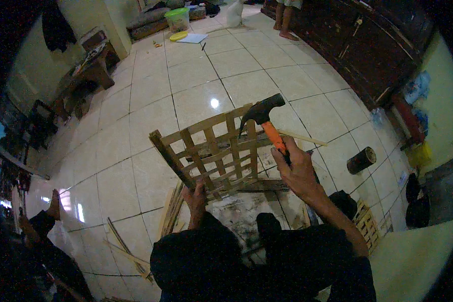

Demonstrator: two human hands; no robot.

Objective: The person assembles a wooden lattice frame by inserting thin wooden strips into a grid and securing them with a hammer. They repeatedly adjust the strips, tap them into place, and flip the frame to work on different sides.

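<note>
My right hand [299, 168] is wrapped round the handle of a claw hammer [275, 137] with an orange and black grip. The hammer's dark head is raised just above the right part of a woven bamboo lattice panel [171, 160], its claw toward the panel. The panel stands tilted in front of my knees, crossed slats running between thicker side bars. Gripping its lower left corner is my left hand [195, 199], fingers partly hidden by the bar. Behind the panel's lower edge, a dark wooden piece [267, 185] lies on the floor.
Loose bamboo strips [170, 214] lie left of my legs. At right are a short dark cylinder [361, 160] and another small lattice [368, 226]. A person's foot [54, 205] shows at left; another person's legs [287, 22] stand far off beside a dark cabinet [372, 45].
</note>
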